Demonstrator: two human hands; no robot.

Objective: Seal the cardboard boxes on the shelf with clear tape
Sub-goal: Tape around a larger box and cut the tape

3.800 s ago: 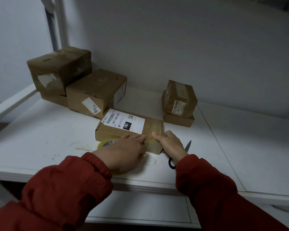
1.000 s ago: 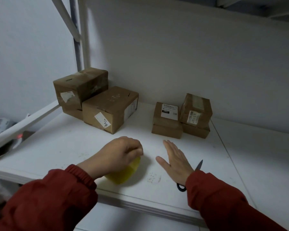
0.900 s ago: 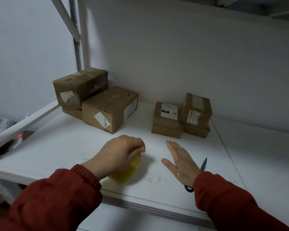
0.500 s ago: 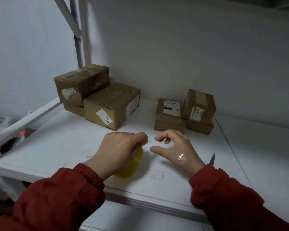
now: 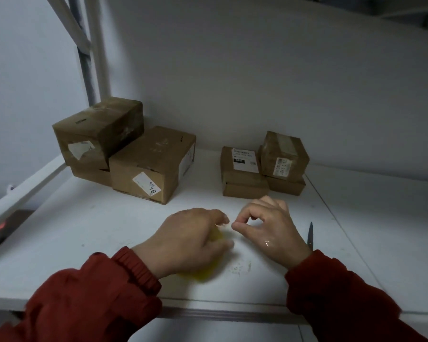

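Observation:
My left hand (image 5: 185,240) grips a yellowish roll of clear tape (image 5: 203,274) on the white shelf (image 5: 84,233); most of the roll is hidden under the hand. My right hand (image 5: 269,230) hovers just right of it, thumb and forefinger pinched together at the roll's edge; whether they hold the tape end I cannot tell. Several cardboard boxes stand at the back: a large box (image 5: 153,164) with another (image 5: 99,129) stacked at its left, a flat labelled box (image 5: 242,171) and a small box (image 5: 283,154) stacked on another at the right.
Scissors lie right of my right wrist, only the blade tip (image 5: 310,235) showing. White shelf uprights (image 5: 94,58) rise at the back left. A seam in the shelf (image 5: 331,211) runs toward the front right. The shelf's front edge (image 5: 232,314) is just under my forearms.
The flat labelled box now sits at the back beside the small stack. My right hand lifted off the shelf and curled into a pinch beside the roll, which my left hand kept hold of.

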